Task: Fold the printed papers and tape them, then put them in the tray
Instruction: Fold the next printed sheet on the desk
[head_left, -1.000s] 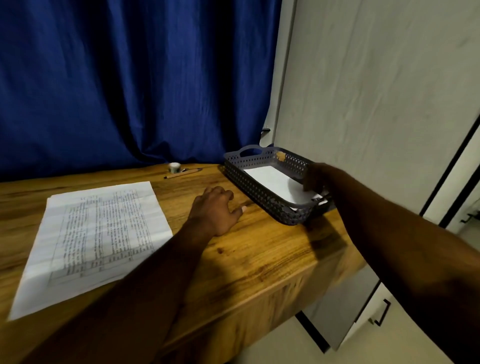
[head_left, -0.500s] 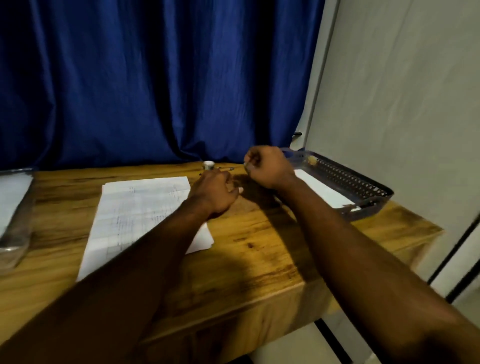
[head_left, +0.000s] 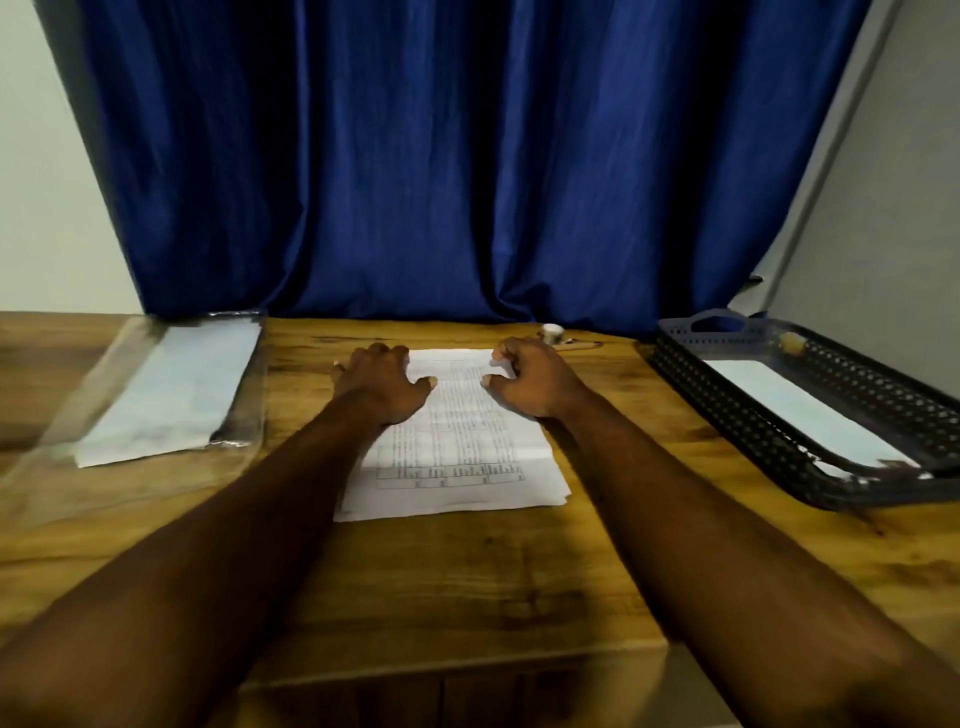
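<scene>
A stack of printed papers (head_left: 457, 447) lies flat in the middle of the wooden table (head_left: 467, 571), with a table of text on the top sheet. My left hand (head_left: 382, 387) rests on the stack's far left corner, knuckles up and thumb spread. My right hand (head_left: 535, 382) is at the far right corner with its fingers loosely curled and its fingertips on the sheet. Neither hand plainly grips anything. A small roll of tape (head_left: 551, 332) stands just behind my right hand. The dark perforated tray (head_left: 727, 415) sits at the right and holds a folded white paper (head_left: 795, 410).
A clear plastic sleeve with white papers (head_left: 171, 384) lies at the left of the table. A pen (head_left: 584, 344) lies beside the tape. A blue curtain (head_left: 467, 156) hangs behind the table. A grey wall stands to the right of the tray.
My right hand left the tray and came to the papers' far right corner. My left hand shifted onto the far left corner. The view swung left to centre on the papers.
</scene>
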